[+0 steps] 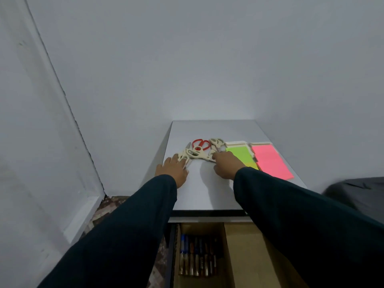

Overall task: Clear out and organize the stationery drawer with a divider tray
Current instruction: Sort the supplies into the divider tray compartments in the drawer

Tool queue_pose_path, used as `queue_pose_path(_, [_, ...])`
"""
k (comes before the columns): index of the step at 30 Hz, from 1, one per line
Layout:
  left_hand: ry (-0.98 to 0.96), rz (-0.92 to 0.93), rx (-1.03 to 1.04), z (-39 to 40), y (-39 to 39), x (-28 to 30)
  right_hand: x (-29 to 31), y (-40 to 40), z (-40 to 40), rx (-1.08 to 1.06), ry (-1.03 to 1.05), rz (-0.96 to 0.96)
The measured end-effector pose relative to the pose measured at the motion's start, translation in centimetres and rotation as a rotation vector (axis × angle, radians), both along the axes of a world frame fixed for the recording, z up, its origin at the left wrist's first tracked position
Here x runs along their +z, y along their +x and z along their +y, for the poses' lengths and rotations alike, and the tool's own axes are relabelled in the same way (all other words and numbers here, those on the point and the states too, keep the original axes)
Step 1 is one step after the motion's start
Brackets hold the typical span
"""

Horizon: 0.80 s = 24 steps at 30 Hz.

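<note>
Head view: left hand flat, fingers touching cream scissors; right hand curled, grip unclear.

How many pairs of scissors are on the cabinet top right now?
4, maybe more hidden: a red-handled pair at the back, a cream pair right of it, one under the left hand, one reaching toward the right hand.
</note>
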<state>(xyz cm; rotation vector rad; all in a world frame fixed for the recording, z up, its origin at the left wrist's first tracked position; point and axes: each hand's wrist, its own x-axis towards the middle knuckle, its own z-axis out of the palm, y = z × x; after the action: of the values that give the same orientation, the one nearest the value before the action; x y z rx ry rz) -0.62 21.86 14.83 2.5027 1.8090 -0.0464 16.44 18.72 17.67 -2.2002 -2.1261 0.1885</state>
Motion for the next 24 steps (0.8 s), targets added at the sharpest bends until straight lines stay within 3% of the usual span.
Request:
queue_pose_path(9, [0.113, -0.166, 0.096, 0.4, -0.2, -0.5, -1.8, -0.7, 1.5, -0.045, 0.047, -0.005])
queue_pose_path(13, [0.053, -0.122, 0.141, 0.4, -0.6, 0.5, -1.6, -1.4, 1.4, -0.078, 0.038, 0.073])
queue_pose_path(19, [-0.014, -0.288, 0.239, -0.4, -1.7, 0.9, -0.9, -2.1, 0.6, -0.132, -0.031, 0.188])
queue_pose_path(24, [-0.044, -0.251, 0.269, -1.7, -2.4, 1.0, -0.3, -2.7, -0.8, -0.15, -0.069, 0.203])
